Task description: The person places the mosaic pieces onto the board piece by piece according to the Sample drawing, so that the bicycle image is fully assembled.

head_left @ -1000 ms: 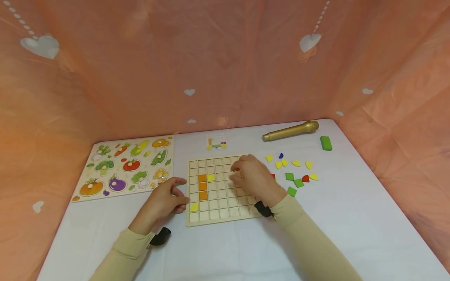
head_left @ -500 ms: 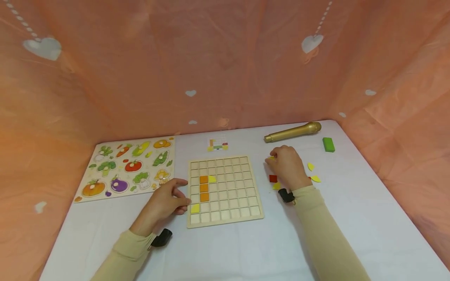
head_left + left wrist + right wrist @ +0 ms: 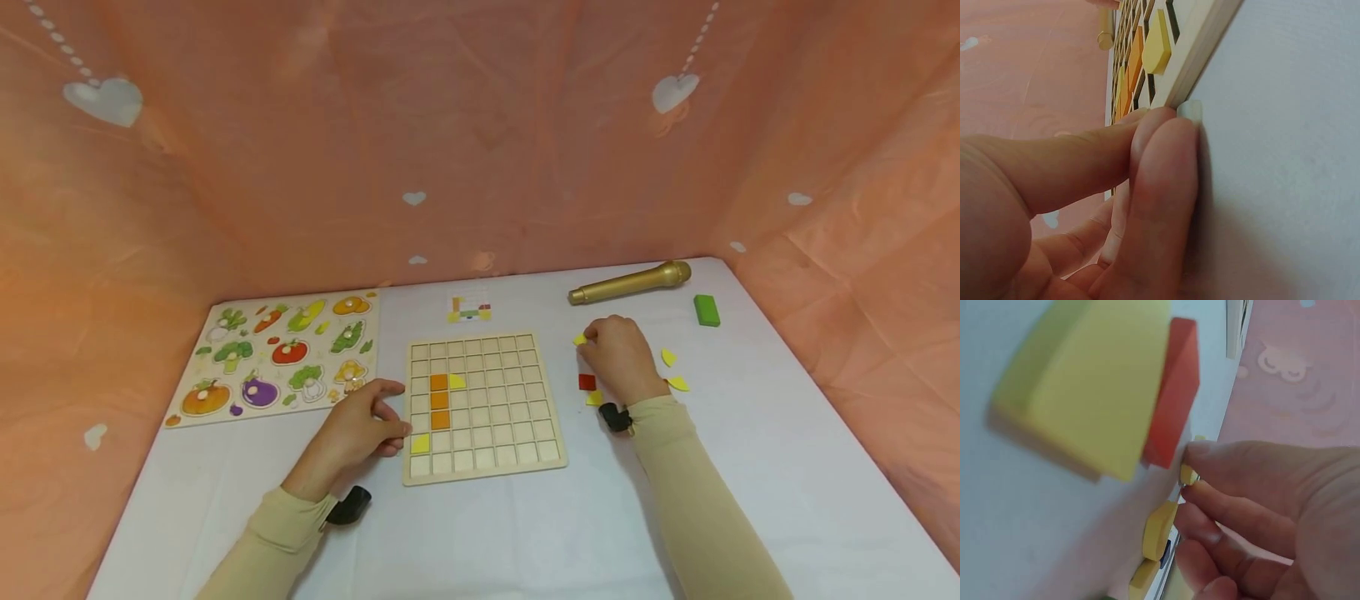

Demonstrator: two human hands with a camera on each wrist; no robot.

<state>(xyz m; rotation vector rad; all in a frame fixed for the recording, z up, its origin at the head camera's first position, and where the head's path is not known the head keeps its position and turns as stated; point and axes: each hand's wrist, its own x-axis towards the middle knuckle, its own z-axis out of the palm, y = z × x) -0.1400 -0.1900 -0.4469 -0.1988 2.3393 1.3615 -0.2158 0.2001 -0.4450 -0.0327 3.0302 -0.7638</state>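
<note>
My left hand (image 3: 360,427) is at the left edge of a wooden grid board (image 3: 491,477), thumb and curled fingertips pinching its rim in the left wrist view. Three orange square tiles (image 3: 439,401) form a column in its cells. A yellow quarter-round tile (image 3: 457,382) sits beside the top one, and another yellow tile (image 3: 421,443) lies lower left. Right of the board, my right hand (image 3: 621,357) pinches a small yellow tile (image 3: 1189,473) between thumb and forefinger. Close to that hand are a red square tile (image 3: 587,382) and a yellow tile (image 3: 593,398); the hand hides other pieces.
Behind the board lies a small pattern card (image 3: 468,306). A vegetable knob puzzle (image 3: 281,382) is at the left. Further back right are a gold microphone (image 3: 630,283) and a green block (image 3: 707,310). Yellow tiles (image 3: 677,383) lie beyond the right hand.
My right hand has moved from over the board's right side to the loose tiles and now pinches a yellow one. My left hand has stayed at the board's edge.
</note>
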